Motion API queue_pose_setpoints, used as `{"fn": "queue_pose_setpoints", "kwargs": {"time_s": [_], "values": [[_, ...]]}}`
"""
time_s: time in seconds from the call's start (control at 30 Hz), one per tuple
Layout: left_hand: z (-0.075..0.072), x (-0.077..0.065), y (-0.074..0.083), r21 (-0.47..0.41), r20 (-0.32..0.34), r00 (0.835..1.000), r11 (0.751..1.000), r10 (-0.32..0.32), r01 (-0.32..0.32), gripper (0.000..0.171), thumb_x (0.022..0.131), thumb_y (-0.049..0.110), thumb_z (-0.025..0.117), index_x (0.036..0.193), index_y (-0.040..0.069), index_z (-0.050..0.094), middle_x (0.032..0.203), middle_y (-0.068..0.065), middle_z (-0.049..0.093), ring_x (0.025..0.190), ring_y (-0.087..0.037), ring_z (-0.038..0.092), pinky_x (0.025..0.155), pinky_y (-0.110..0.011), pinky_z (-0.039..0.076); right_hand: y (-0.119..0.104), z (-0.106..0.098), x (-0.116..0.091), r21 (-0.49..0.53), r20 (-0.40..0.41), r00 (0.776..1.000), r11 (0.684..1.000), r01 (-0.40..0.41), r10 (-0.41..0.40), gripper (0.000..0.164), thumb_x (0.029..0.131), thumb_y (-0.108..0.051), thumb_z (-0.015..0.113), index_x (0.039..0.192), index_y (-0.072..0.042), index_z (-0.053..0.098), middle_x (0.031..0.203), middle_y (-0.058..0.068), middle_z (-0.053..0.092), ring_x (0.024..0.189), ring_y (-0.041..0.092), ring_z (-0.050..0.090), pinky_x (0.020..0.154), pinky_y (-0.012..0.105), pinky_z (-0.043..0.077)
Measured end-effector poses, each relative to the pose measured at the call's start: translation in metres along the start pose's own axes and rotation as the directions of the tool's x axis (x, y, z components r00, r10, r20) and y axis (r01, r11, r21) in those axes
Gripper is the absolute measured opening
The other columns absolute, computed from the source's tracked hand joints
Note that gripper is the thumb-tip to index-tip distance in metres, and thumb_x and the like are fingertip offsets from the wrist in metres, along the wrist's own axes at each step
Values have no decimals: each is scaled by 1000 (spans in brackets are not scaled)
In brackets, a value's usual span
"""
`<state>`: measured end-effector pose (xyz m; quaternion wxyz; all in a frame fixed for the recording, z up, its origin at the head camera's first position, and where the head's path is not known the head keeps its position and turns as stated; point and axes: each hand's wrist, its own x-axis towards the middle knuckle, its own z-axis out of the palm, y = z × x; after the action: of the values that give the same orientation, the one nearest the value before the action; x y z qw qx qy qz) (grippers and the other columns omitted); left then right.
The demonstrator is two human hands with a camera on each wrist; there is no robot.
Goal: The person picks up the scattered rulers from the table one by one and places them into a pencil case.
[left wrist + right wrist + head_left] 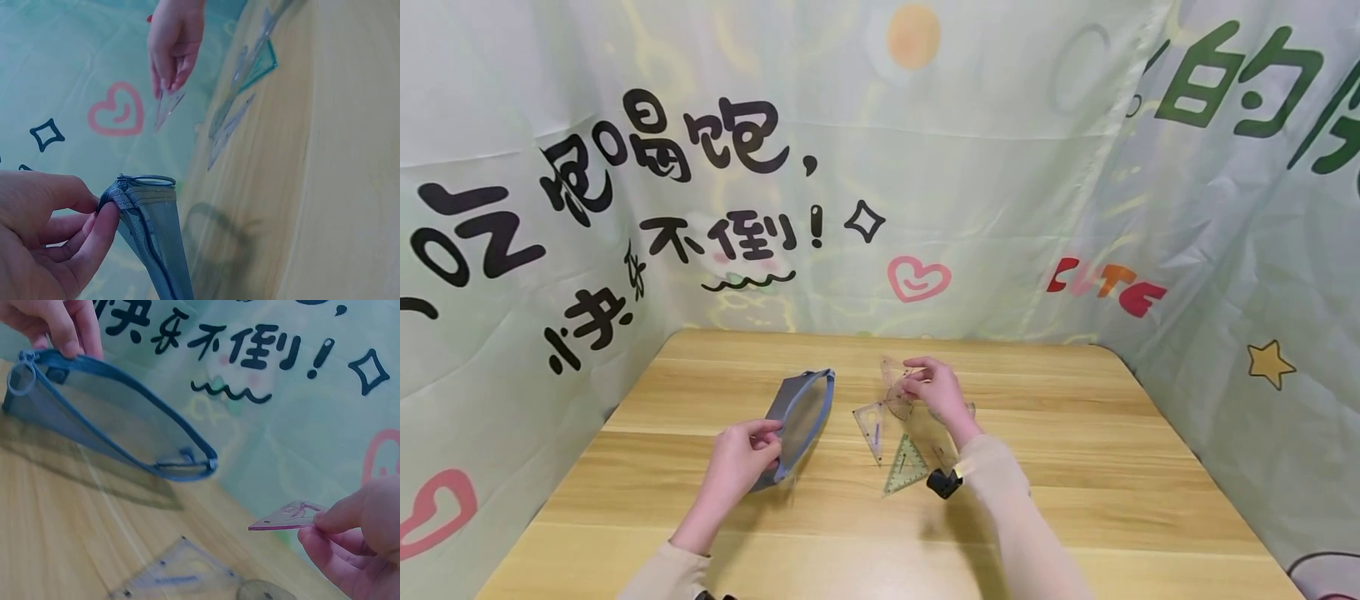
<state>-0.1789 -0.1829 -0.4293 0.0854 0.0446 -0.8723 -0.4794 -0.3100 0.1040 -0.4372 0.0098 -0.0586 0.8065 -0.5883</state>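
My left hand [741, 458] pinches the upper edge of a blue-grey mesh zip pouch [112, 419]. The pouch's zipper is undone and its mouth gapes toward the right. Between the thumb and fingers of my right hand [936, 387] is a small clear set square with a pinkish edge [284, 515], raised over the table. Below that hand lie a clear set square with blue print [869, 425], a greenish set square [907, 468] and a rounded clear piece [898, 406]. My right forearm partly hides more clear plastic.
The wooden table [700, 517] is bounded at the back and sides by printed fabric curtains [1000, 192]. A small black device [944, 483] sits at my right wrist.
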Motion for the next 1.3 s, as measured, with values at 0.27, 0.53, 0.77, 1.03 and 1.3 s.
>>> {"fn": "queue_pose_setpoints", "kwargs": {"time_s": [0.27,0.53,0.77,1.03,1.3], "values": [[5,-1,0,-4,15,1000,1000,2,-1,37,77,-7,60,112,-8,70,80,-10,68,63,-9,63,55,-18,60,-5,20,-4,61,15,1000,998,-20,20,39,89,3,66,127,3,60,96,22,69,87,36,71,83,44,64],[7,-2,0,-21,22,1000,1000,-8,8,38,78,-7,60,114,-9,68,80,-10,69,63,-11,64,56,-18,60,-7,36,-12,75,19,1000,997,-18,17,36,89,4,66,124,5,61,95,22,69,76,25,72,77,37,65],[8,-3,2,-32,21,1000,999,-9,10,38,78,-7,59,114,-9,68,80,-10,68,63,-11,65,56,-18,61,-7,49,-19,137,28,1000,991,-2,-1,36,88,9,63,124,10,59,94,21,65,72,22,70,77,39,66],[8,-5,5,-46,50,999,999,-14,16,41,79,-7,59,119,-8,67,81,-10,69,66,-11,66,57,-19,61,-4,59,-22,180,71,997,984,-6,-7,40,89,9,62,128,12,54,103,31,64,87,43,70,85,50,63],[11,-6,7,-50,63,998,999,-1,4,42,79,-8,61,120,-8,66,81,-9,69,67,-12,67,57,-20,62,-8,68,-27,189,117,993,982,-27,5,39,90,6,63,127,11,56,102,32,68,73,18,72,77,35,66]]}}
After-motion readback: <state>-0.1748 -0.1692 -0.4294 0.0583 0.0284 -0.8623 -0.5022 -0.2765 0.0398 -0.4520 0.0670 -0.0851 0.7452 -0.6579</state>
